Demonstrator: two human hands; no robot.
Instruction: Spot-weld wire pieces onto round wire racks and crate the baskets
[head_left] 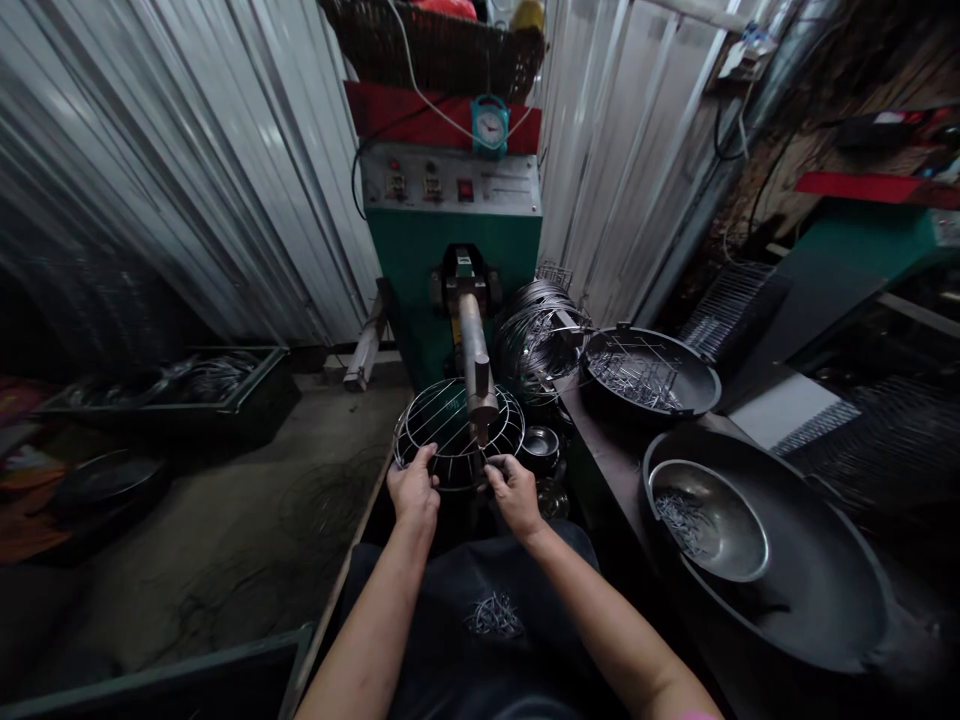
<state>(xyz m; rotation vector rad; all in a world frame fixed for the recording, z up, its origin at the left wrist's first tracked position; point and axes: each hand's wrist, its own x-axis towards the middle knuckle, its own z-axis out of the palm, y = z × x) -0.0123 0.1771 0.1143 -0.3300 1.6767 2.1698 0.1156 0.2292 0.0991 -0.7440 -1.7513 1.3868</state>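
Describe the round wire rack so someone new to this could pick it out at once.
Find the green machine with the blue clock at its top, then follow its metal arm down. The round wire rack is at the arm's tip, its near rim held by the left hand. Unlike the wire loops to its right, it has straight parallel bars inside a ring.
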